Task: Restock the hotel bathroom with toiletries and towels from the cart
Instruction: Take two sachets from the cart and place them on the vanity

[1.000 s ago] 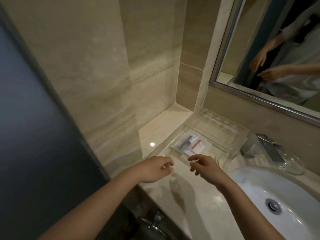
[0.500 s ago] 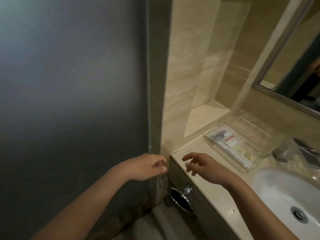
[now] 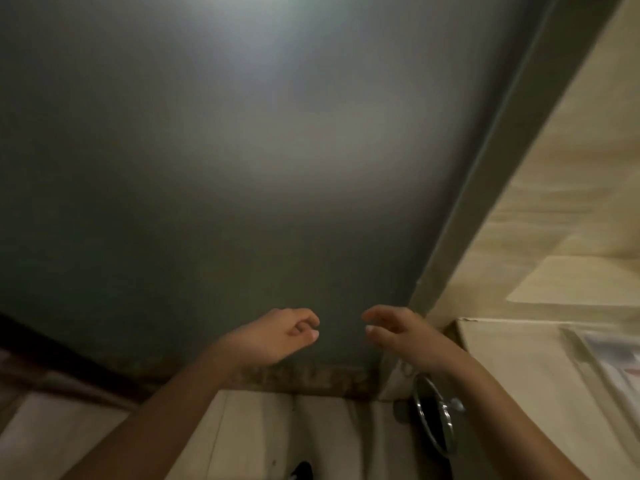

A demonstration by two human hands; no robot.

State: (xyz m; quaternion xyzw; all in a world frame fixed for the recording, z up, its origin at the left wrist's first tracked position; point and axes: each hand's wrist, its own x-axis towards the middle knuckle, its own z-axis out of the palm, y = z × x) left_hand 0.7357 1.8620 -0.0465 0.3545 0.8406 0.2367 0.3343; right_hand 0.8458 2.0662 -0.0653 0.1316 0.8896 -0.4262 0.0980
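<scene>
My left hand (image 3: 277, 336) hangs in front of a frosted glass panel, fingers loosely curled, holding nothing. My right hand (image 3: 401, 332) floats beside it, a little to the right, fingers relaxed and empty. At the far right edge only a blurred corner of the clear plastic toiletry tray (image 3: 620, 355) shows on the beige counter (image 3: 512, 368). No towels and no cart are in sight.
The frosted glass panel (image 3: 242, 168) fills most of the view, with its dark frame (image 3: 485, 188) running up to the right. A chrome ring holder (image 3: 436, 417) hangs on the counter's front. Beige floor tiles (image 3: 277, 434) lie below; tiled wall (image 3: 571, 168) at right.
The view has swung left, away from the sink and mirror toward the glass panel. The tray has slid to the right edge. Both hands stay empty and keep their spacing.
</scene>
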